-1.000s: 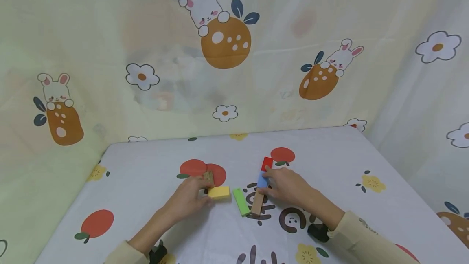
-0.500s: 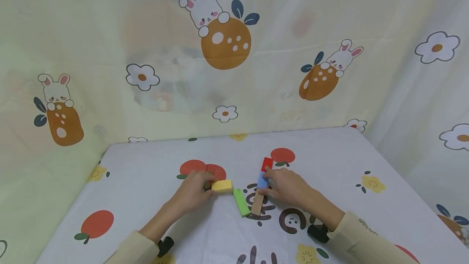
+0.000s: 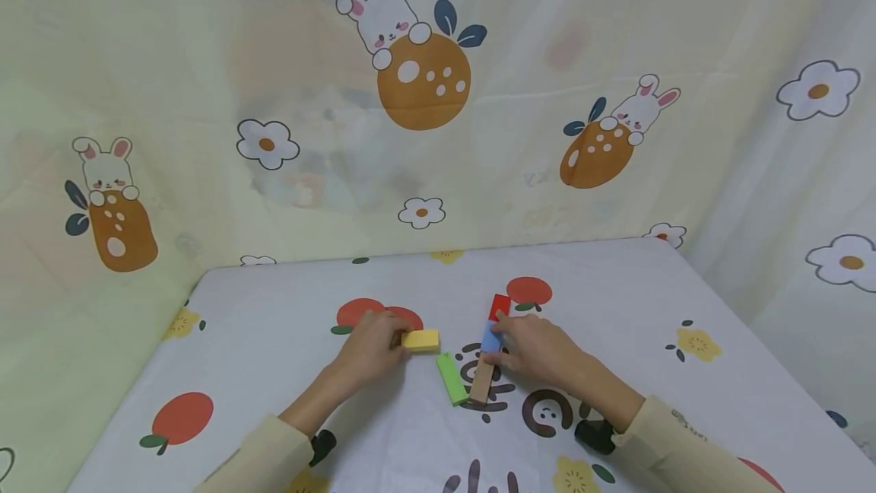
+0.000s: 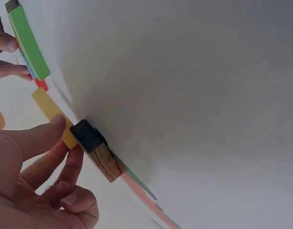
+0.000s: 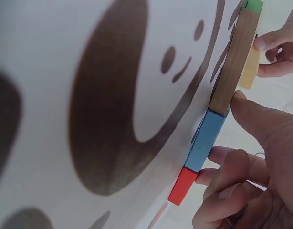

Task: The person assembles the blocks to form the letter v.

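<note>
In the head view my left hand (image 3: 369,348) pinches a yellow block (image 3: 422,341) near its left end. The left wrist view shows the thumb on one side of it and fingers on the other. Just beyond that thumb sits a piece with a black end and wood-grain body (image 4: 105,162). My right hand (image 3: 541,348) rests on a straight row of a red block (image 3: 499,306), a blue block (image 3: 490,338) and a tan wooden block (image 3: 481,380). Its thumb touches the wooden block, and its other fingertips lie at the blue and red ones.
Between the yellow block and the row lies a green block (image 3: 452,379), slanted, its near end close to the wooden block. A white cloth (image 3: 274,356) printed with fruit, flowers and lettering covers the table. A patterned curtain (image 3: 513,173) hangs behind it.
My left hand has carried the yellow block away from me and to the right, towards the green block's far end. The right hand and its row have stayed in place.
</note>
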Demonstrator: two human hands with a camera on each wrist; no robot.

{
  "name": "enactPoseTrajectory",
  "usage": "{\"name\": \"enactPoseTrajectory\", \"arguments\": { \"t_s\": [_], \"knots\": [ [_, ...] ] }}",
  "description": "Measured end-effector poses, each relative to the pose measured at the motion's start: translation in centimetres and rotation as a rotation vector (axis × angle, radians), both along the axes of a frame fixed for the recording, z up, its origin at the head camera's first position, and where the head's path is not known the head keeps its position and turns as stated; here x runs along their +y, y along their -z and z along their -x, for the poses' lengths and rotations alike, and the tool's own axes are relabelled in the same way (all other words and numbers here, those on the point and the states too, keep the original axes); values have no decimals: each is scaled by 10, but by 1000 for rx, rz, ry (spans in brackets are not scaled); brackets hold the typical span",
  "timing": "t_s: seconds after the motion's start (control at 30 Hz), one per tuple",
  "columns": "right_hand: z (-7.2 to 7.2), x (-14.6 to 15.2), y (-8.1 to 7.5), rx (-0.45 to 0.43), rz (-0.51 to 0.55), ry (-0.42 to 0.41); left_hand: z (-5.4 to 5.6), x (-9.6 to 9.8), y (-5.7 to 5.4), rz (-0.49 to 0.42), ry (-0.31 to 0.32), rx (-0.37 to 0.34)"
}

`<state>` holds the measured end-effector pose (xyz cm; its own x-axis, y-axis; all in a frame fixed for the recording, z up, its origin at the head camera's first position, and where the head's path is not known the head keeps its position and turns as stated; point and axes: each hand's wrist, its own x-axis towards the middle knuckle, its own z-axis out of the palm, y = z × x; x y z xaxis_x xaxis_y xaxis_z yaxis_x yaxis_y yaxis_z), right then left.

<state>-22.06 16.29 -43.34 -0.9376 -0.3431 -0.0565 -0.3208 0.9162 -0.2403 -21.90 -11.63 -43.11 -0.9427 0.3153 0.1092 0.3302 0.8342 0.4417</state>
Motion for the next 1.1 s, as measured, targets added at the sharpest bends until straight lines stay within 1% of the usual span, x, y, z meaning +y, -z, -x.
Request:
{"name": "enactPoseTrajectory", "arguments": {
  "t_s": [0.1,0.23,0.47,0.6,0.73,0.87,0.93,1.0,1.1],
  "knots": [
    [0,0,1,-1,0,1,3,1,1,10,-2,21],
    [0,0,0,1,1,-4,5,3,0,19,12,55],
    [0,0,0,10,0,-7,9,8,1,50,12,54],
    [0,0,-1,11,2,-7,11,12,1,94,6,80],
    [0,0,-2,11,1,-5,10,16,2,142,-29,97],
    [0,0,-1,10,1,-2,5,19,1,127,-86,89],
    [0,0,-1,10,0,-2,3,21,0,122,-111,97],
    [0,0,0,11,-5,-3,2,23,1,129,-133,111],
    [0,0,0,9,-8,-2,1,27,1,159,-167,108]
  ]
}}
